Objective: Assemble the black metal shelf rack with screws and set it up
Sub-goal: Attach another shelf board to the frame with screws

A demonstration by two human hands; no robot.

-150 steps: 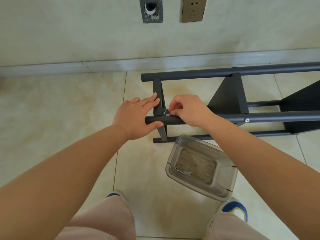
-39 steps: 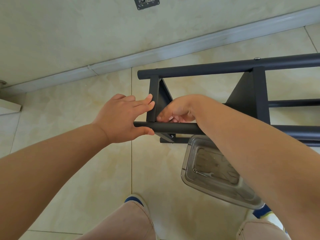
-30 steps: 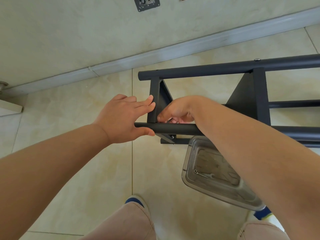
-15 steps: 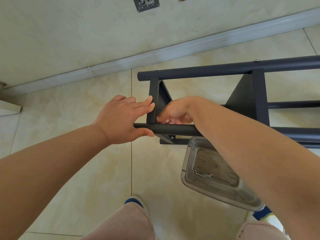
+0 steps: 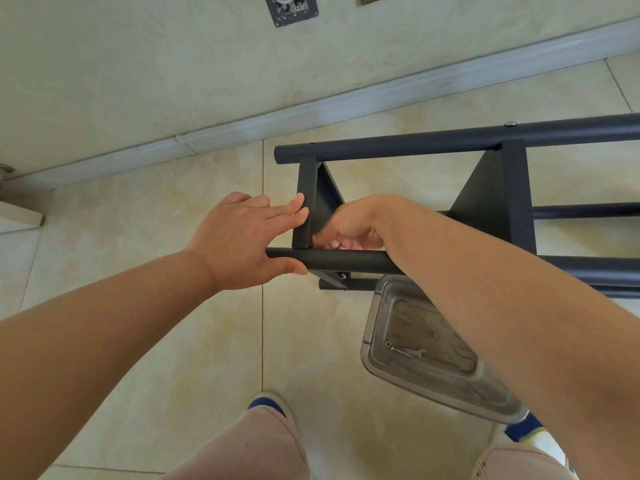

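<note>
A black rack (image 5: 485,206) is seen lying on its side on a tiled floor (image 5: 173,341) near the wall, its tubes already joined by two cross panels, with a screw head (image 5: 510,124) visible on the far tube. The frame is judged largely put together; the joint at its left end appears to be the one in hand, and the rack is yet to be stood upright. The near tube (image 5: 346,259) is steadied at its end by the left hand (image 5: 242,240), whose thumb is hooked under the tube while straight fingers are laid against the end panel (image 5: 306,202). The right hand (image 5: 349,225) is reached over that tube into the corner behind it, fingers curled at the joint; whether a screw is pinched there cannot be told. Just beside the rack, under the right forearm, a clear tub (image 5: 381,368) is set on the floor, and a small wrench (image 5: 405,352) is seen inside it. The person's knees and blue shoes are seen at the bottom edge.
</note>
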